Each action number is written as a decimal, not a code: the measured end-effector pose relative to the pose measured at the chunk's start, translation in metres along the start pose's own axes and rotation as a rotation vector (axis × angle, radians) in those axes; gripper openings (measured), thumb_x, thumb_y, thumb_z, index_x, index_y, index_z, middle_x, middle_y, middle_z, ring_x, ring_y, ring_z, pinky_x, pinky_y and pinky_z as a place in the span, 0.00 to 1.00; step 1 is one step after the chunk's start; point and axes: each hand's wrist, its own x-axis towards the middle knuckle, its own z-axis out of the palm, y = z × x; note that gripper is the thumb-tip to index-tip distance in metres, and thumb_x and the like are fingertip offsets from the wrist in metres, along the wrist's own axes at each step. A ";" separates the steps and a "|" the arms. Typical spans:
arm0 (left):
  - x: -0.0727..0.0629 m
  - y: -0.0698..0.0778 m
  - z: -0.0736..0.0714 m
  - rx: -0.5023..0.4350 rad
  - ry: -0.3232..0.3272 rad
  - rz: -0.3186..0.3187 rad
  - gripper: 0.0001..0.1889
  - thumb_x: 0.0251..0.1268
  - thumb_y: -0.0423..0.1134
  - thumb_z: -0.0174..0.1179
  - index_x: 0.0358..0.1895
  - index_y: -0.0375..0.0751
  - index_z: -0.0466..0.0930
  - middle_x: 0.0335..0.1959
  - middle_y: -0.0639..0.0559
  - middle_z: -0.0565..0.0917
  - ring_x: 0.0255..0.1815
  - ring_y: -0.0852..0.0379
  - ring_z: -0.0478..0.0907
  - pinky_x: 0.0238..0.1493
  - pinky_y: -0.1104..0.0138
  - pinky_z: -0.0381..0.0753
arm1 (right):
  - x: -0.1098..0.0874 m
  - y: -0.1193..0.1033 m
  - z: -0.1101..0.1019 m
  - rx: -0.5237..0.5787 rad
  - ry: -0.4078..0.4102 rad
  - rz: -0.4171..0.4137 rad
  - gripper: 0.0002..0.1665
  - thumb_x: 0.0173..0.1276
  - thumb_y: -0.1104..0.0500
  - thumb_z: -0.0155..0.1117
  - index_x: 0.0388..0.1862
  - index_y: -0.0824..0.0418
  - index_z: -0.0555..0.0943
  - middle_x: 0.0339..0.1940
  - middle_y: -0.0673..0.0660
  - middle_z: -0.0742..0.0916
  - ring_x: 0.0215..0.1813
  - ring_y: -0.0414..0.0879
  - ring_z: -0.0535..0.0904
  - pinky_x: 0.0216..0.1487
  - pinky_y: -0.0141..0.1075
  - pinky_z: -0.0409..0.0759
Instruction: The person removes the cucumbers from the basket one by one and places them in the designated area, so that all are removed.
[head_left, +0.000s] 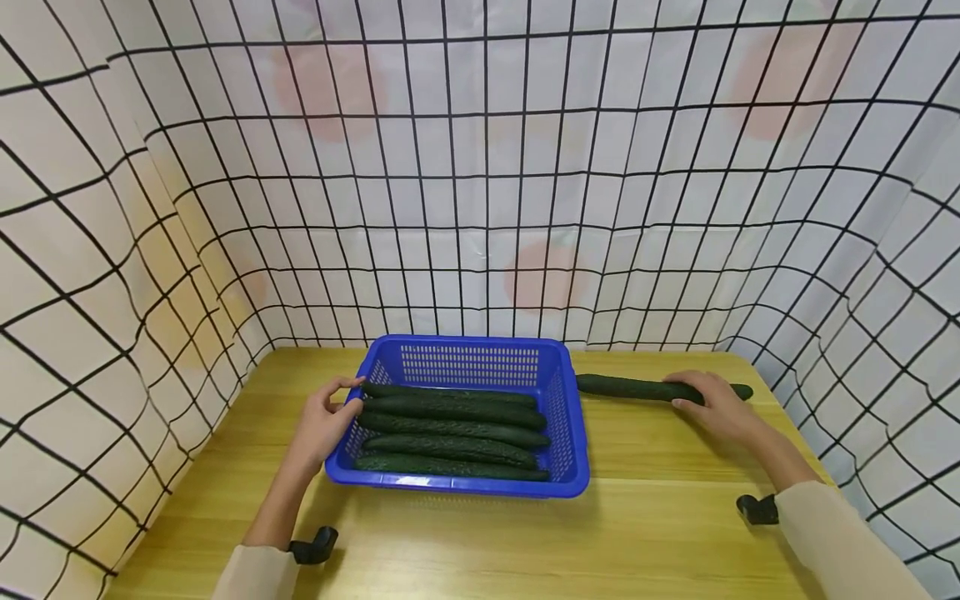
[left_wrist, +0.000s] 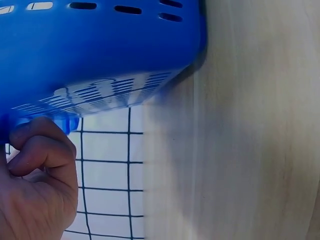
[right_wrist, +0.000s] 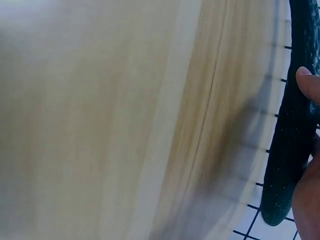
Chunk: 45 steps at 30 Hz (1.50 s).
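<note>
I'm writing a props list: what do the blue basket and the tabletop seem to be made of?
Blue basket: probably moulded plastic, smooth and slightly glossy, judging by its even slots and rim highlight.
Tabletop: wood or wood-look laminate (can't tell which), softly shiny, with grain streaks and plank lines.

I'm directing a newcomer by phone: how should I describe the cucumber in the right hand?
On the wood-grain table, find the blue basket. To its right, the person's right hand grips a long, dark green cucumber. It is the only one outside; the other cucumbers lie in the basket.
</note>
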 end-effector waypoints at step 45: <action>-0.014 0.025 -0.001 -0.122 -0.019 0.001 0.23 0.71 0.32 0.57 0.68 0.37 0.76 0.17 0.45 0.80 0.18 0.58 0.74 0.22 0.67 0.76 | 0.058 -0.100 -0.006 0.055 -0.027 -0.049 0.28 0.80 0.51 0.58 0.72 0.61 0.73 0.68 0.63 0.81 0.68 0.63 0.76 0.66 0.64 0.72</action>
